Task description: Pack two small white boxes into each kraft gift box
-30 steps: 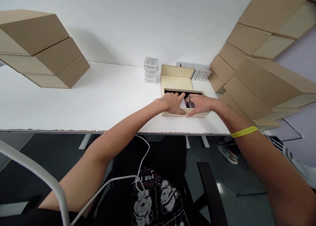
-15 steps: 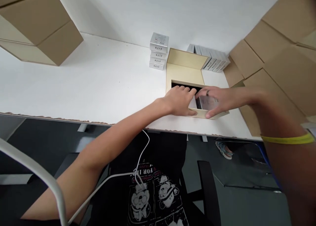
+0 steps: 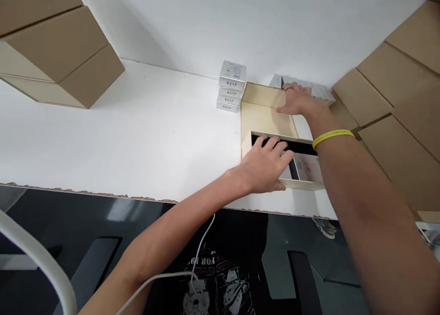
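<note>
My left hand [image 3: 266, 167] lies over the front wall of a cream lidded box [image 3: 302, 185], thumb outside and fingers bent over the inside. Within its black-lined tray sit a pale flat box [image 3: 307, 167] with faint print and, partly under my left hand, another white item [image 3: 286, 173]. The lid [image 3: 263, 95] is folded back, its end flap standing up. At the flap's right end is my right hand [image 3: 296, 98], thumb apart from the fingers, which extend over the row of silver cartons [image 3: 319, 91] behind. Whether those fingertips touch a carton is hidden.
A stack of silver cartons [image 3: 231, 85] stands left of the lid, near the wall. Large brown boxes [image 3: 65, 53] rise at the far left, and more brown boxes [image 3: 405, 136] are piled at the right. The white table [image 3: 154, 140] has a chipped front edge. A white cable hangs below.
My right hand has left the box's inside and moved up and back to the lid flap and silver cartons. My left hand stays at the box. The camera view has shifted.
</note>
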A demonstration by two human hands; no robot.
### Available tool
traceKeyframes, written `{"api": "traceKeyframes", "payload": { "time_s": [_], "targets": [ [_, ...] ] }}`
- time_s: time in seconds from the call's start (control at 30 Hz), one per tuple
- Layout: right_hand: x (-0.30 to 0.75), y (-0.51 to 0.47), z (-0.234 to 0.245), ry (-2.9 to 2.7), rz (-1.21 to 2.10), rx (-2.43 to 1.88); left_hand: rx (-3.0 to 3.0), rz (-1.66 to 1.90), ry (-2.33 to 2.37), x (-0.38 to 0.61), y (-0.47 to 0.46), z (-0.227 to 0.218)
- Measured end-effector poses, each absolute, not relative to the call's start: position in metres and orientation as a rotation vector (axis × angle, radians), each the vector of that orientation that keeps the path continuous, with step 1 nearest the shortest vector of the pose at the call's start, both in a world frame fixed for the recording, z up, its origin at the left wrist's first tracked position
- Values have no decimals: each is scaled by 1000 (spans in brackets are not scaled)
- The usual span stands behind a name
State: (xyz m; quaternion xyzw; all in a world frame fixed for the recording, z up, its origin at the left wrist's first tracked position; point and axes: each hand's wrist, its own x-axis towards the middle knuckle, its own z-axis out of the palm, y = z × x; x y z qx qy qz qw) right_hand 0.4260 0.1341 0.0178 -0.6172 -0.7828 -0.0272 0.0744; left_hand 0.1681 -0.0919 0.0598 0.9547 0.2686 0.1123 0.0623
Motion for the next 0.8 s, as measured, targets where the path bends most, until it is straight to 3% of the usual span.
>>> {"api": "traceKeyframes", "payload": {
  "time_s": [0.23,0.8],
  "targets": [
    [437,122,18,-2491,46,-2033,2829,334,823,170,-91,62],
    [388,95,45,-2383,-24,-2382,2796,298,861,168,-92,66]
  ]
}}
